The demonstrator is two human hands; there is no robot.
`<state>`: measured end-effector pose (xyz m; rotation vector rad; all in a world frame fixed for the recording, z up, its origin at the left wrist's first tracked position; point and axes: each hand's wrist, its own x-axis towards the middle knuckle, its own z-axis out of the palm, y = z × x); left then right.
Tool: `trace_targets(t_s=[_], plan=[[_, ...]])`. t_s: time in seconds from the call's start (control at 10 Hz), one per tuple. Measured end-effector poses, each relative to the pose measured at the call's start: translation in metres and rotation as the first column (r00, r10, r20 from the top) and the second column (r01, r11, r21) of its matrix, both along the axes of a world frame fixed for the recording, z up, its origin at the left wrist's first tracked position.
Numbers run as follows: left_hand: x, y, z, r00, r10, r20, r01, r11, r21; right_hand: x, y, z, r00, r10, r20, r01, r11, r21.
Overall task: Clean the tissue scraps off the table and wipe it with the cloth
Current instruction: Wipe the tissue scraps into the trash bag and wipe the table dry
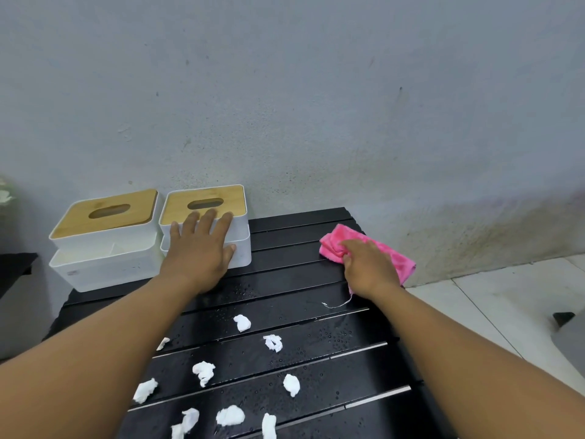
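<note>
Both hands out on the wet black slatted table (pixel 285 280)

Left hand (pixel 199 258) lies fingers-spread on the right tissue box (pixel 205 223); right hand (pixel 368 267) pinches the pink cloth (pixel 392 251). Tissue scraps (pixel 204 372) sit nearer than both sets of fingertips.

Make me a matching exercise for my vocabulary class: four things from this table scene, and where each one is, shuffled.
Things:
1. cloth
2. scraps
3. left hand
4. boxes

Places:
A. on the near slats
B. against the right-hand box
C. at the table's far left
D. under the right hand

Pairs: 1-D, 2-A, 3-B, 4-C
</note>
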<state>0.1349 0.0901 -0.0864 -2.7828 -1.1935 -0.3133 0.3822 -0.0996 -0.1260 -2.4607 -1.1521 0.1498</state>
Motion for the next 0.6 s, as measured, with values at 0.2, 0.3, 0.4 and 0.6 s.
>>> trace_targets(t_s=[0.2, 0.3, 0.4, 0.6], plan=[[0.000, 0.000, -0.001, 1.000, -0.005, 0.004, 0.005, 1.000, 0.010, -0.038, -0.017, -0.002, 0.999, 0.047, 0.004, -0.046, 0.998, -0.037], [0.000, 0.001, -0.002, 1.000, 0.004, 0.004, -0.004, 1.000, 0.012, -0.069, -0.023, -0.008, 0.994, 0.104, 0.033, -0.104, 0.994, -0.025], [0.001, 0.001, -0.004, 1.000, 0.005, 0.004, -0.005, 1.000, 0.015, -0.080, -0.023, -0.014, 0.984, 0.175, 0.021, -0.175, 0.984, -0.020], [0.000, -0.001, -0.003, 1.000, -0.001, 0.013, 0.001, 1.000, 0.010, -0.043, -0.008, 0.000, 0.993, 0.102, -0.052, -0.101, 0.995, 0.027]])
